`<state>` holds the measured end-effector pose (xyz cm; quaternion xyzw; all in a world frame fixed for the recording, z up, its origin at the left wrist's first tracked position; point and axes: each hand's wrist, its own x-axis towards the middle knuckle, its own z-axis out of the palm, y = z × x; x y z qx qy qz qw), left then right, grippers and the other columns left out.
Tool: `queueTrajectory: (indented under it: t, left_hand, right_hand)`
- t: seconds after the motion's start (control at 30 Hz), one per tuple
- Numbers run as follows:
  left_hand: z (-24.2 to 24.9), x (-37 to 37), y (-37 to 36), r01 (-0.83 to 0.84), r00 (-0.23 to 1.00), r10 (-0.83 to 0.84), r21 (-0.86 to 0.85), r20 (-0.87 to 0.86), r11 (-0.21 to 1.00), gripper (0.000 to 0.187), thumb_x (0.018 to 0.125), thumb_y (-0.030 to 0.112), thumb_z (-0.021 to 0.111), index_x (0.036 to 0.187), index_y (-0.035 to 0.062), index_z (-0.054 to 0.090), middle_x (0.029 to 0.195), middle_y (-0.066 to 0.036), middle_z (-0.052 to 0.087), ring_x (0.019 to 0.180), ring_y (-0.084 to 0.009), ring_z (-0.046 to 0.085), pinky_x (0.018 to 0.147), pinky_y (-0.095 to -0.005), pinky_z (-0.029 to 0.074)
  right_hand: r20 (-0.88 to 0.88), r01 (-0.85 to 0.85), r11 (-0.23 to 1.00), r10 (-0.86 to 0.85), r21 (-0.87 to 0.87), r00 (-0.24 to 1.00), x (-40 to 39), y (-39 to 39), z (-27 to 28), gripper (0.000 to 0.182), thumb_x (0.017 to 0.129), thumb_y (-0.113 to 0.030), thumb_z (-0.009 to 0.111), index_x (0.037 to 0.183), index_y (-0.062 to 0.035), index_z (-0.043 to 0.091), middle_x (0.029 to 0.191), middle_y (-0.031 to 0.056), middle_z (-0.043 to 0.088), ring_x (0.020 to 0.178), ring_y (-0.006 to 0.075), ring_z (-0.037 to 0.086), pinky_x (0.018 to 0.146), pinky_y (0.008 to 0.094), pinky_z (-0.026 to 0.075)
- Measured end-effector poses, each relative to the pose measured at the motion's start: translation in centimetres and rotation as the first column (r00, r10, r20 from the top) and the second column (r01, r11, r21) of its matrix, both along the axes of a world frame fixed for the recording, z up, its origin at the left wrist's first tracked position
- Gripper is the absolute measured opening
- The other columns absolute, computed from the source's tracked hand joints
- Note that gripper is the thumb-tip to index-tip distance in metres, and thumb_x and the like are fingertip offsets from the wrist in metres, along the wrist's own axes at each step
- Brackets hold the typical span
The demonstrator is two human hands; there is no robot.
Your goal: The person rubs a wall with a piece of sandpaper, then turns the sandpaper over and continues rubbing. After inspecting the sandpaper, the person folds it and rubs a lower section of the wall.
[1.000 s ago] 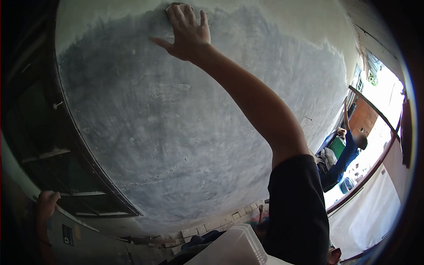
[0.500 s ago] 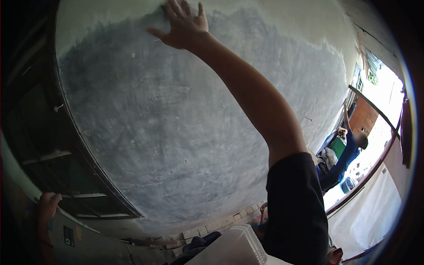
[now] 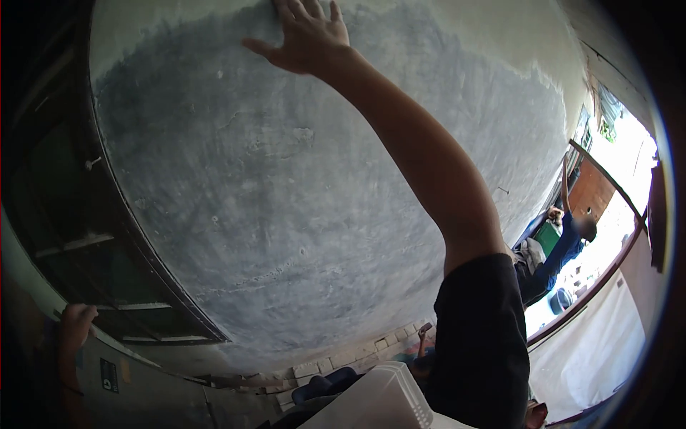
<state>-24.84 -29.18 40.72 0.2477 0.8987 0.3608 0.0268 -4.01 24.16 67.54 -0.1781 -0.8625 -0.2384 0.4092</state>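
Observation:
My right hand [image 3: 311, 36] is raised high against the wall [image 3: 300, 193], its fingers spread and its palm turned to the surface. The fingertips reach the top border of a large dark grey patch, where pale green paint begins. A small dark spot shows beside the index finger; whether anything lies under the palm is hidden. At the lower left, my left hand [image 3: 77, 322] has its fingers curled at the upper edge of a grey panel [image 3: 143, 372]. Exactly what those fingers close on is too dim to tell.
A dark-framed window [image 3: 107, 264] borders the wall on the left. A nail [image 3: 503, 190] sticks out at right. Another person [image 3: 564, 247] in blue stands near the bright opening, one arm raised. A translucent plastic piece [image 3: 386, 400] and another person's hand [image 3: 425, 330] are below.
My right hand appears slightly farther right and higher in the view, still spread on the wall. My left hand stays closed near the same edge. The view has shifted a little.

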Motion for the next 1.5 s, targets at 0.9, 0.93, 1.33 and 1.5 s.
queueTrajectory:
  t: [0.9, 0.93, 1.33, 1.5]
  left_hand:
    - [-1.2, -1.6, -1.2, -0.036, 0.996, 0.023, -0.148, -0.089, 0.988, 0.033, 0.094, 0.027, 0.063, 0.084, -0.0042, 0.067, 0.066, -0.008, 0.063, 0.051, -0.0155, 0.061, 0.049, -0.0324, 0.047]
    - [-2.2, -2.6, -2.0, -0.013, 0.999, 0.009, -0.091, -0.049, 0.996, 0.033, 0.095, 0.026, 0.063, 0.085, -0.0050, 0.067, 0.066, -0.008, 0.062, 0.051, -0.0155, 0.062, 0.049, -0.0321, 0.047]
    - [-3.5, -2.8, -2.3, -0.101, 0.992, 0.103, 0.028, -0.079, 0.994, 0.027, 0.094, 0.021, 0.065, 0.090, -0.0049, 0.063, 0.073, -0.009, 0.063, 0.050, -0.0170, 0.061, 0.048, -0.0334, 0.049]
    - [-3.4, -2.5, -2.2, -0.117, 0.990, 0.117, -0.005, -0.081, 0.993, 0.024, 0.093, 0.019, 0.067, 0.095, -0.0033, 0.061, 0.076, -0.010, 0.063, 0.049, -0.0168, 0.060, 0.046, -0.0341, 0.048]
  right_hand:
    - [-0.109, -0.039, 0.999, 0.041, 0.026, 0.993, -2.4, 0.5, 1.7, 0.099, 0.094, -0.073, 0.036, 0.157, -0.0008, 0.015, 0.165, 0.0161, 0.015, 0.153, 0.0324, 0.011, 0.125, 0.0467, 0.010]
    - [-0.068, -0.054, 0.998, 0.054, 0.011, 0.996, -2.5, 0.8, -0.1, 0.099, 0.094, -0.073, 0.036, 0.157, -0.0008, 0.015, 0.165, 0.0161, 0.015, 0.153, 0.0324, 0.011, 0.125, 0.0467, 0.010]
    - [-0.119, -0.073, 0.981, 0.095, 0.177, 0.988, -4.1, 3.3, -1.7, 0.099, 0.092, -0.077, 0.038, 0.158, -0.0057, 0.018, 0.165, 0.0149, 0.019, 0.153, 0.0324, 0.015, 0.121, 0.0579, 0.016]
    - [-0.098, -0.057, 0.993, 0.068, 0.106, 0.993, -4.0, 3.2, 0.2, 0.099, 0.092, -0.076, 0.037, 0.158, -0.0048, 0.017, 0.166, 0.0139, 0.015, 0.154, 0.0312, 0.010, 0.121, 0.0575, 0.013]
